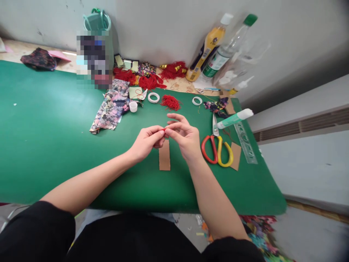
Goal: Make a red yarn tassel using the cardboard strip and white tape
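Above the middle of the green mat, my left hand and my right hand meet at the fingertips. Both pinch a small red piece, mostly hidden by the fingers and too small to identify. The other fingers of my right hand are partly spread. Under my hands lies a strip of brown cardboard. Scissors with one red and one yellow handle rest to the right, beside a green and white tube. A bunch of red threads lies just beyond my fingers.
Floral fabric, a small white cup and a white tape roll are on the left and middle. Bottles stand against the wall. A clear ruler lies near the right edge of the green mat.
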Tool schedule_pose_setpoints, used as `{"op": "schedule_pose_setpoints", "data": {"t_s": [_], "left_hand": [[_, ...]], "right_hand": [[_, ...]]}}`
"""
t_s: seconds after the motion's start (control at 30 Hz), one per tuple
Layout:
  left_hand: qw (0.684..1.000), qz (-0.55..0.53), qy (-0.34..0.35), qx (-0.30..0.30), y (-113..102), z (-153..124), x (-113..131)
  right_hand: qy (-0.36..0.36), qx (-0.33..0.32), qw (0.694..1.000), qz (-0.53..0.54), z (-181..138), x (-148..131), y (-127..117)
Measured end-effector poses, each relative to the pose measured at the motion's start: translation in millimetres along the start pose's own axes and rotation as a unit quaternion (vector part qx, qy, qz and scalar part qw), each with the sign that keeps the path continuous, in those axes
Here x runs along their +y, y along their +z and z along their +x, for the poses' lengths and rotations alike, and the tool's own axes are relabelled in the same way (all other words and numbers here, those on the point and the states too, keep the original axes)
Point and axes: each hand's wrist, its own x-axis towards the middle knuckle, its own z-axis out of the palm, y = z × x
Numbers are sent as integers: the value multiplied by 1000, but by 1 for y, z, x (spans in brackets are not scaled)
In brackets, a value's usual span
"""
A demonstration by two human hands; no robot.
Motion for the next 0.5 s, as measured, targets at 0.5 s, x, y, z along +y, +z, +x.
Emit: {"op": "schedule_pose_setpoints", "data": {"t_s": [0.5], "left_hand": [[996, 17, 12, 82, -7, 6, 0]], "right_hand": [[-59, -90, 882, -459, 10, 9, -35]]}}
